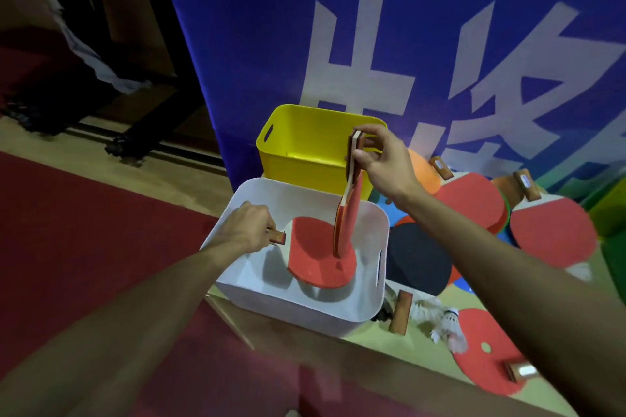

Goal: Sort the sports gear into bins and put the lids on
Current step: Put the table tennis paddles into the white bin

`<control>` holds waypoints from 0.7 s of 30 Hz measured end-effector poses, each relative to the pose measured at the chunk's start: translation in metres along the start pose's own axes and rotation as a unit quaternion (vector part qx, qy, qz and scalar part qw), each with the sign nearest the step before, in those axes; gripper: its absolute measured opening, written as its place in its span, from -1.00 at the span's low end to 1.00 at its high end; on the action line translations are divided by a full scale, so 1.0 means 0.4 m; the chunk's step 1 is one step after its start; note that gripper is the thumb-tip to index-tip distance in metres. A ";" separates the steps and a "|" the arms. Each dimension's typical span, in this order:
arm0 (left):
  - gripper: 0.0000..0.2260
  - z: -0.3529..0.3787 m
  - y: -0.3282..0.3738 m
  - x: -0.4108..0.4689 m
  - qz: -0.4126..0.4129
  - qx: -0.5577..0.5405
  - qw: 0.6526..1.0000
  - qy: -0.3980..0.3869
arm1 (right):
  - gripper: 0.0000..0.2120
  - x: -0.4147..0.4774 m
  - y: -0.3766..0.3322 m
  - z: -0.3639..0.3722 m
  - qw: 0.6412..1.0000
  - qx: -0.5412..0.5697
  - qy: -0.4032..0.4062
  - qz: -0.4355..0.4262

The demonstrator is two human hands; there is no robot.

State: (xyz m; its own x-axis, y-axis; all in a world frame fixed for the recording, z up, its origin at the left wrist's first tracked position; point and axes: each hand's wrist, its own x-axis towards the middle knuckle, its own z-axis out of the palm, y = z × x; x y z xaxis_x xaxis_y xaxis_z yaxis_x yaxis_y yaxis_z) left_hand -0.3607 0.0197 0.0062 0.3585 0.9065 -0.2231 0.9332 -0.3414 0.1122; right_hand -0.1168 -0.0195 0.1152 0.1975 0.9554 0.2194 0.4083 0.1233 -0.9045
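- The back of the left hand hid how it held the bat handle.
- The white bin covered part of the black bat.
- The shuttlecocks were a blur.
- The right arm covered part of the red bat.
- The big white letters ran off the right edge.
- The labels were too small to read.

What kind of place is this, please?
Probably a sports hall or club room: table tennis paddles and a shuttlecock lie beside storage bins, with red matting and a large blue banner.
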 end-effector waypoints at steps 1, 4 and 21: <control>-0.83 0.011 -0.007 0.012 0.007 0.004 1.000 -0.012 | -0.63 0.001 0.016 0.012 1.000 0.004 -0.005 0.022; -0.85 0.044 -0.009 0.046 0.027 0.009 0.999 -0.040 | -0.68 -0.007 0.062 0.034 0.998 -0.001 -0.015 0.060; -0.74 0.184 -0.052 0.135 0.104 0.047 0.990 -0.087 | -0.66 -0.044 0.181 0.205 0.978 -0.116 -0.110 0.138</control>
State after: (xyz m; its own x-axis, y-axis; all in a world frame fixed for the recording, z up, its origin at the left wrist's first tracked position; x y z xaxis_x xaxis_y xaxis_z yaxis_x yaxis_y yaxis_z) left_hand -0.3588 0.0575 -0.0793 0.5335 0.7608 -0.3696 0.8346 -0.5444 0.0842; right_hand -0.1637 -0.0055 0.0158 0.1428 0.9814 -0.1280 0.5619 -0.1868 -0.8058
